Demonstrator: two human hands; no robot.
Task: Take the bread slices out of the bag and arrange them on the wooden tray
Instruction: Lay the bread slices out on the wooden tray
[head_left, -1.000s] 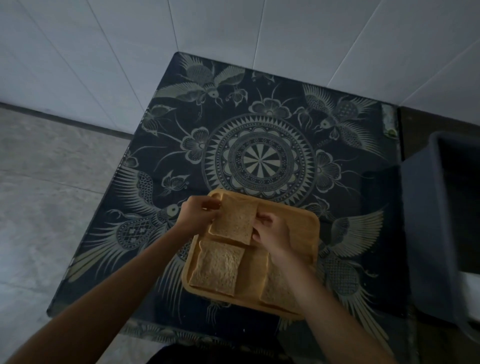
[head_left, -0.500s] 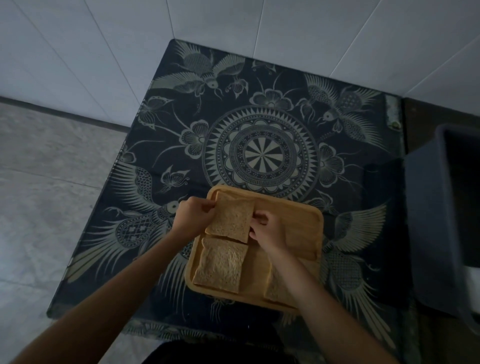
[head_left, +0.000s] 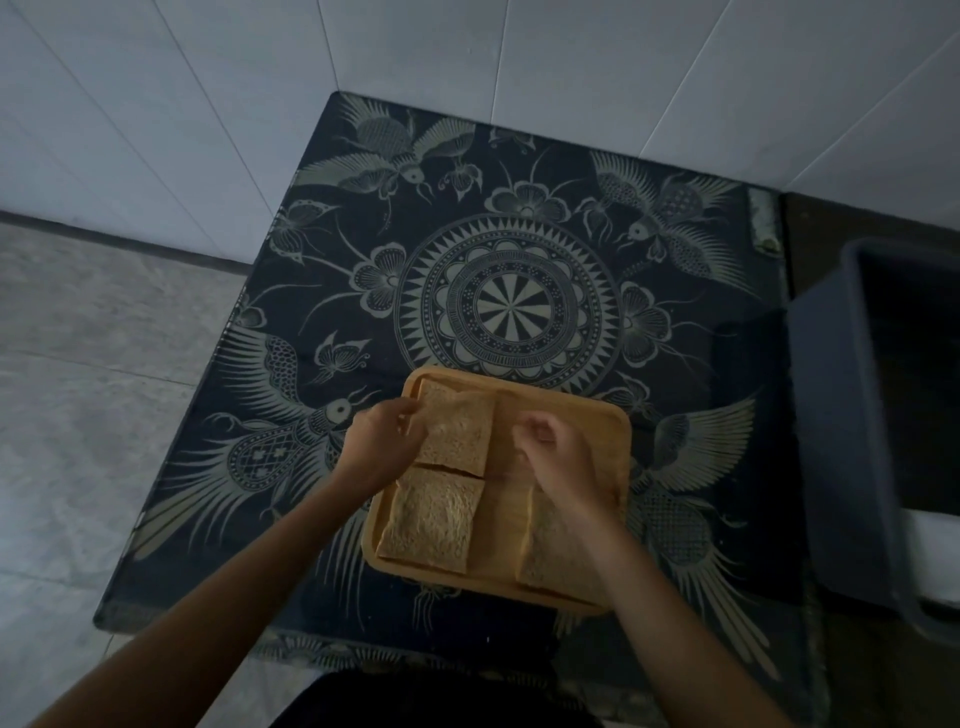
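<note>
Broadly, the work appeared well advanced. The table (head_left: 519, 291), covered in a dark patterned cloth, carried the wooden tray (head_left: 597, 431) at its near edge, and a dark bin (head_left: 857, 441) stood off the table's right edge. No bread bag was visible anywhere in view, so how many slices remained to be unpacked could not be judged.

Three slices lay on the tray: the near-left slice (head_left: 431, 519) at the near-left corner, the near-right slice (head_left: 556, 561) at the near-right corner and partly hidden by the forearm, and the far-left slice (head_left: 457, 431) at the far-left corner. The far-right corner was bare wood, seemingly room for a fourth.

The left hand (head_left: 379, 441) touched the far-left slice's left edge, fingers curled at it. The right hand (head_left: 556, 452) hovered just beside that slice, fingers loosely bent and holding nothing.
</note>
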